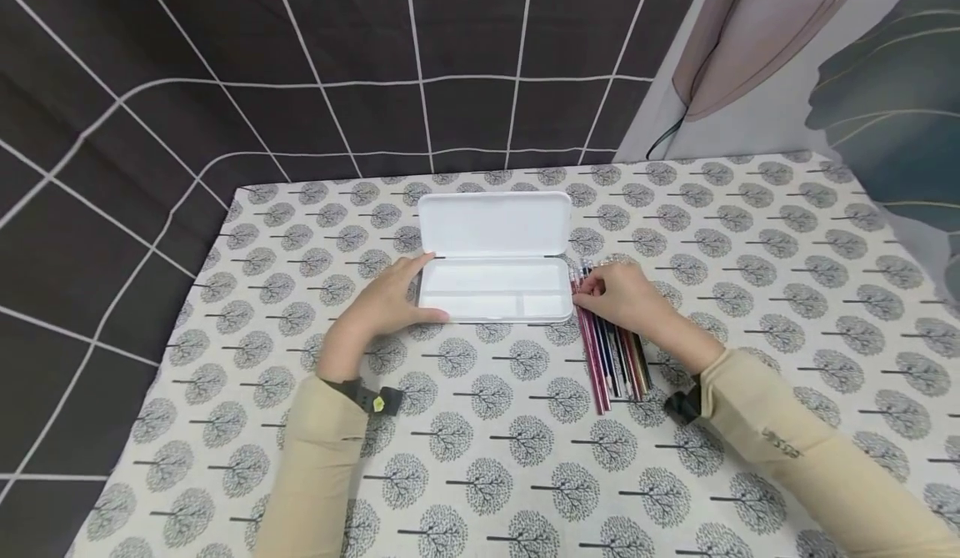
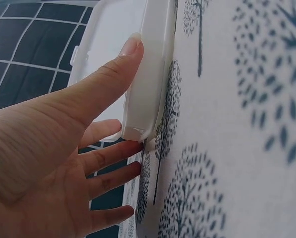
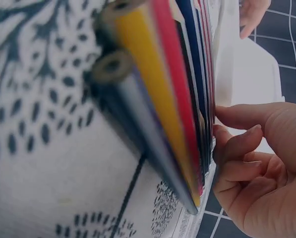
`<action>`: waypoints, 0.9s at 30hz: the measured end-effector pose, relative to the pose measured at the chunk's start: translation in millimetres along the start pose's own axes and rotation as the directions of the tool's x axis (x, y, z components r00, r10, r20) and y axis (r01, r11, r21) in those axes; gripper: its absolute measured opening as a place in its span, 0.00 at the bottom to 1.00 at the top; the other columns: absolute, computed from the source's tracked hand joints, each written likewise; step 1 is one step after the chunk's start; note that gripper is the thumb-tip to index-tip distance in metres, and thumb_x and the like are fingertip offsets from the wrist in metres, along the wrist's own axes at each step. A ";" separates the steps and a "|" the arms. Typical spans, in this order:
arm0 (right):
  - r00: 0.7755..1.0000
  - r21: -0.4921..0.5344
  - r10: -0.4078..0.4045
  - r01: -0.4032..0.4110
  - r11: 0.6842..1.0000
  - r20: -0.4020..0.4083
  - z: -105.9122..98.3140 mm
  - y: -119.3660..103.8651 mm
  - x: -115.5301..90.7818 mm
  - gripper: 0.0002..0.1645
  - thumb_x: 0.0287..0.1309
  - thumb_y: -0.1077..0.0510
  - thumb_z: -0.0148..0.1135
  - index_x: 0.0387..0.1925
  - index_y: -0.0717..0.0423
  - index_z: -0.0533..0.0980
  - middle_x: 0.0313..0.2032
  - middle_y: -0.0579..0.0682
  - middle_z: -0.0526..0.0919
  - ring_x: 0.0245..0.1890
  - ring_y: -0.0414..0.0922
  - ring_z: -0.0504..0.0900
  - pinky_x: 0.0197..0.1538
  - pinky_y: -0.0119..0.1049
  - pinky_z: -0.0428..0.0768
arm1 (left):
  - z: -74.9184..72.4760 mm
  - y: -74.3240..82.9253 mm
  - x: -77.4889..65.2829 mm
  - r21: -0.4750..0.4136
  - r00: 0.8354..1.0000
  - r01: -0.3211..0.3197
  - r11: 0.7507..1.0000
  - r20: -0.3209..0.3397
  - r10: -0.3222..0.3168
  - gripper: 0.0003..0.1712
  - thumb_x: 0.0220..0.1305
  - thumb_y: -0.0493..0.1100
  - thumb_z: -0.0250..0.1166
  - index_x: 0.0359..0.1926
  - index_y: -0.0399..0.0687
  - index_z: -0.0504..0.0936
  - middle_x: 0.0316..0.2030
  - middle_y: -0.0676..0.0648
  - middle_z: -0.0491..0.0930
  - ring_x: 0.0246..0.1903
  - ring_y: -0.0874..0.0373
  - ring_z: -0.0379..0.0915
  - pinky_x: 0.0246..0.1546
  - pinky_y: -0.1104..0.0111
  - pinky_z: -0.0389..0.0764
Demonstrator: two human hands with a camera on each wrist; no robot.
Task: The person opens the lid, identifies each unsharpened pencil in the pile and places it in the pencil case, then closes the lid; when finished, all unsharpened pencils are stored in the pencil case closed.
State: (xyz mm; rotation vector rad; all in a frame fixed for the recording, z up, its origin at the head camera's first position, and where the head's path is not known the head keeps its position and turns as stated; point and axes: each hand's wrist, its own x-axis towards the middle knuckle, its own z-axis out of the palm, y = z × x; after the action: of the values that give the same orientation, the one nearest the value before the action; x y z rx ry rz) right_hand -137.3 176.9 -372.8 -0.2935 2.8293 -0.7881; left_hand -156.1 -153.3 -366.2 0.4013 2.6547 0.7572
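A white pencil case (image 1: 472, 303) lies with its lid (image 1: 495, 223) raised at the back; no contents show in its compartments. My left hand (image 1: 386, 295) spans the case's left end, thumb along the front wall and index finger at the rear corner. In the left wrist view the other fingers (image 2: 113, 181) spread beside the end wall. A bundle of pencils (image 1: 611, 358) lies just right of the case. Over its far part, my right hand (image 1: 618, 291) pinches a pencil at the bundle's left side between thumb and curled index finger, its grip partly hidden.
A pale tablecloth (image 1: 480, 441) with dark tree prints covers the table. Behind and to the left hangs a dark cloth (image 1: 360, 49) with a white grid. A patterned curtain (image 1: 892, 108) hangs at the back right. Each wrist wears a dark band.
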 end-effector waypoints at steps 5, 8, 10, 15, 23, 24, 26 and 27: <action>0.999 -0.014 0.013 -0.012 1.000 0.040 0.2 -4.5 2.1 0.09 0.53 0.57 0.63 0.24 0.58 0.82 0.19 0.47 0.80 0.18 0.41 0.71 0.27 0.33 0.72 | 0.6 -1.4 0.5 0.020 1.000 -0.007 1.000 0.001 0.007 0.58 0.44 0.62 0.72 0.72 0.57 0.51 0.64 0.40 0.61 0.61 0.42 0.61 0.59 0.44 0.65; 0.997 -0.031 0.035 -0.033 0.999 0.076 -1.7 -9.4 5.7 0.10 0.52 0.58 0.63 0.19 0.58 0.80 0.16 0.46 0.78 0.15 0.39 0.69 0.23 0.30 0.69 | 1.0 -2.6 0.8 0.023 1.000 -0.008 1.000 -0.002 0.008 0.58 0.44 0.62 0.72 0.72 0.56 0.51 0.65 0.40 0.61 0.61 0.41 0.60 0.59 0.43 0.65; 0.993 -0.038 0.065 -0.061 0.997 0.103 -4.6 -12.3 9.4 0.16 0.50 0.57 0.63 0.11 0.55 0.74 0.11 0.43 0.71 0.12 0.37 0.63 0.20 0.28 0.65 | 1.5 -2.6 1.4 0.020 1.000 -0.005 1.000 -0.002 0.005 0.58 0.44 0.62 0.72 0.72 0.57 0.51 0.65 0.41 0.60 0.62 0.42 0.60 0.59 0.44 0.64; 0.977 0.002 0.133 -0.135 0.991 0.166 -9.7 -11.5 16.1 0.27 0.49 0.54 0.62 0.03 0.48 0.60 0.05 0.38 0.56 0.09 0.35 0.53 0.17 0.26 0.56 | 1.6 -1.2 1.5 0.013 1.000 -0.005 1.000 0.004 0.004 0.58 0.44 0.62 0.72 0.72 0.57 0.51 0.66 0.41 0.59 0.62 0.42 0.59 0.60 0.44 0.63; 0.975 -0.018 0.133 -0.132 0.991 0.178 -12.9 -12.1 15.9 0.25 0.48 0.55 0.62 0.04 0.49 0.63 0.06 0.39 0.59 0.09 0.36 0.56 0.18 0.27 0.60 | -0.5 -1.6 2.3 0.017 1.000 -0.017 1.000 -0.001 0.017 0.58 0.44 0.62 0.72 0.72 0.58 0.51 0.66 0.41 0.58 0.63 0.42 0.58 0.60 0.43 0.63; 0.976 -0.022 0.134 -0.132 0.991 0.172 -12.6 -12.4 16.2 0.24 0.48 0.56 0.62 0.04 0.49 0.63 0.06 0.39 0.60 0.09 0.36 0.56 0.18 0.27 0.60 | -0.5 -1.9 2.3 0.016 1.000 -0.018 1.000 -0.002 0.018 0.58 0.44 0.62 0.72 0.72 0.58 0.51 0.66 0.41 0.59 0.63 0.42 0.58 0.60 0.43 0.63; 0.977 -0.028 0.135 -0.132 0.991 0.164 -12.2 -13.4 16.5 0.23 0.46 0.56 0.63 0.04 0.49 0.64 0.06 0.40 0.61 0.10 0.36 0.58 0.18 0.27 0.62 | -0.1 -2.6 2.3 0.014 1.000 -0.018 1.000 0.000 0.018 0.58 0.44 0.62 0.72 0.72 0.58 0.51 0.66 0.41 0.59 0.63 0.42 0.58 0.60 0.43 0.63; 0.976 -0.028 0.142 -0.139 0.990 0.164 -11.8 -13.6 16.7 0.23 0.46 0.56 0.63 0.04 0.49 0.64 0.06 0.40 0.62 0.10 0.36 0.58 0.18 0.27 0.62 | 0.1 -2.8 2.1 0.014 1.000 -0.017 1.000 0.000 0.017 0.58 0.44 0.62 0.72 0.72 0.58 0.51 0.66 0.41 0.59 0.63 0.42 0.58 0.60 0.43 0.63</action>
State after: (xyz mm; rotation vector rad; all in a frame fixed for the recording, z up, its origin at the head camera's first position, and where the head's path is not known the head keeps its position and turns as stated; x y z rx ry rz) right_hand -154.2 167.2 -357.8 -0.1513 2.6677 -0.6781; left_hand -158.5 -154.8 -368.3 0.4284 2.6612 0.7438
